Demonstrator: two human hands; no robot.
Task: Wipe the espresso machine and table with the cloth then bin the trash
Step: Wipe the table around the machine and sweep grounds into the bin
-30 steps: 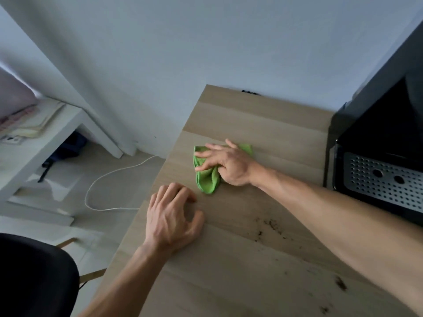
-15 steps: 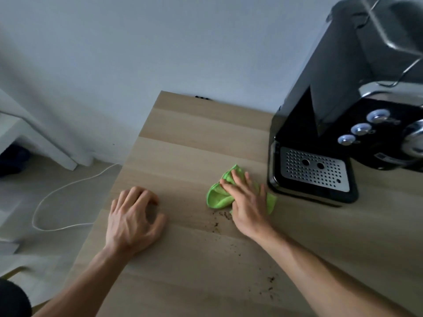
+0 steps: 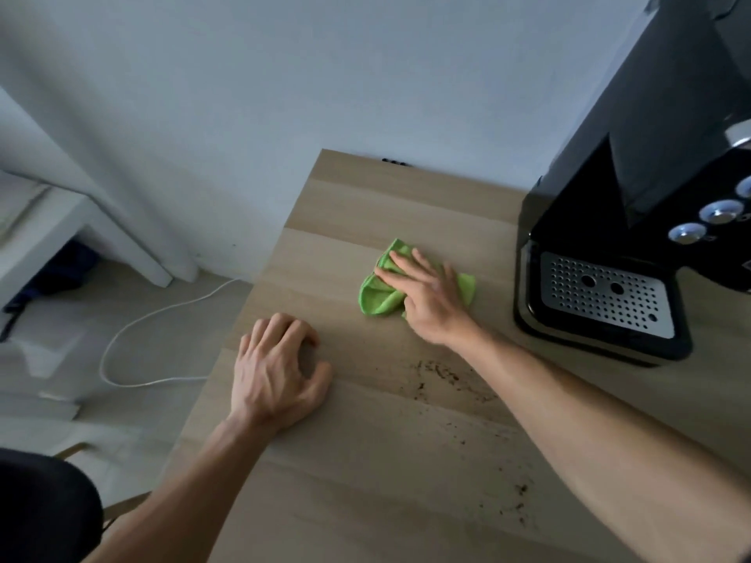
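Head view: R hand flat, fingers straight, pressed green cloth onto table, near espresso machine. L hand loosely curled, empty, rested on table. Step: table wipe. Next, prob.: sweep cloth over grounds.

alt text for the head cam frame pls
A right hand presses a green cloth flat on a wooden table near a black espresso machine. The left hand rests on the table, fingers loosely curled; dark crumbs lie nearer the viewer.
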